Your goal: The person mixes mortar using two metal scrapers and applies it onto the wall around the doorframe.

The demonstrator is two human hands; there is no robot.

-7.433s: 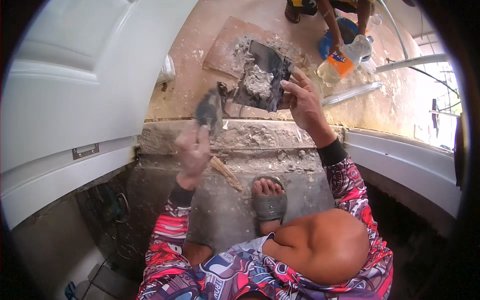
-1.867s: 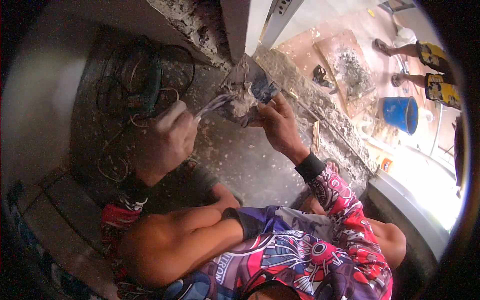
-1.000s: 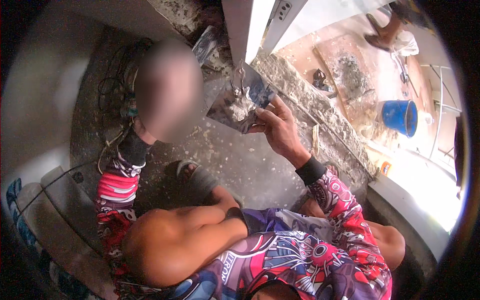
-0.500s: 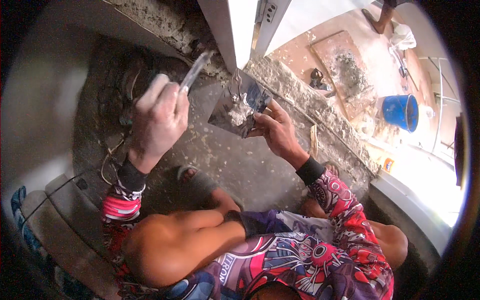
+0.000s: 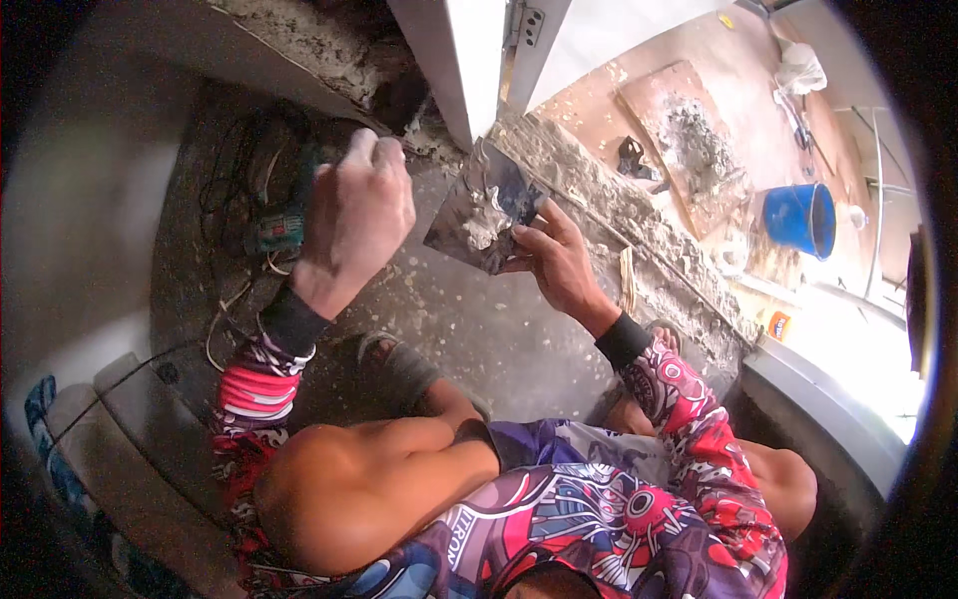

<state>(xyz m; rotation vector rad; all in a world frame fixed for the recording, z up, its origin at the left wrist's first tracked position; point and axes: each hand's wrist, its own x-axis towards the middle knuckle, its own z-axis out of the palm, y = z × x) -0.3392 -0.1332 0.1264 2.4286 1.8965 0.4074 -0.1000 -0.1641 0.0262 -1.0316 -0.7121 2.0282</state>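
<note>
My left hand (image 5: 359, 225) is raised in front of the broken, rough base of the wall beside a white frame post (image 5: 461, 60). Its fingers are closed around a narrow flat-bladed putty knife, now mostly hidden behind the hand. My right hand (image 5: 559, 262) grips the near right edge of a thin, dark square plate (image 5: 464, 240), thumb on top. A lump of wet grey mortar (image 5: 487, 222) lies on the plate, which is held just below the foot of the post.
A rough mortar sill (image 5: 639, 240) runs diagonally to the right. Beyond it are a board with mortar (image 5: 694, 135), a blue bucket (image 5: 798, 222) and a white bag (image 5: 800, 68). At left, a green power tool (image 5: 279, 232) and cables lie on the floor.
My left hand has moved up and right, toward the wall base, and its putty knife has gone mostly out of sight. My right hand and the plate have barely moved.
</note>
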